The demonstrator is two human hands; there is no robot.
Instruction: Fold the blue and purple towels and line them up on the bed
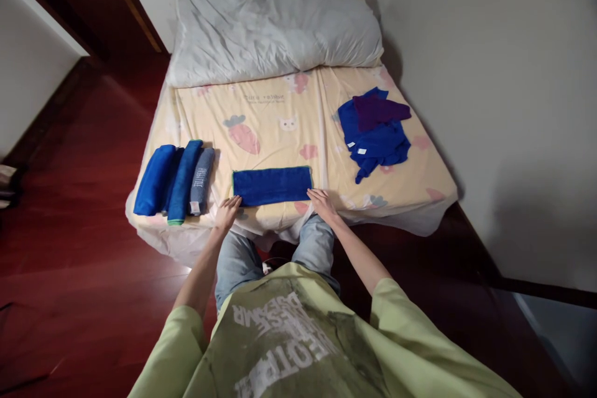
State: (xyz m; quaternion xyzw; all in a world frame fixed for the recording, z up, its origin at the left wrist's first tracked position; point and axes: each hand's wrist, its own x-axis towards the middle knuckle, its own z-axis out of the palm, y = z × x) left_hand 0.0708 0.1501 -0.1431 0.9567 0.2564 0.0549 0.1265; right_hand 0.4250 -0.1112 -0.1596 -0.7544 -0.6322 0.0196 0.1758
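Note:
A blue towel (272, 186) with a thin green edge lies folded into a flat, long rectangle near the front of the bed. At its near left corner, my left hand (227, 212) has its fingers closed on the cloth. My right hand (321, 204) pinches the near right corner in the same way. Left of it lie several rolled towels: a bright blue roll (155, 180), a blue roll with a green end (185, 181), and a grey-blue roll (201, 181) with white lettering. To the right is a loose heap of blue cloths (380, 143), a purple cloth (380, 112) on top.
The bed (280, 99) has a pale yellow sheet printed with carrots and rabbits. A bunched white quilt (280, 25) lies across its head end. A wall (489, 87) runs along the right side, and dark red floor (88, 199) shows at the left.

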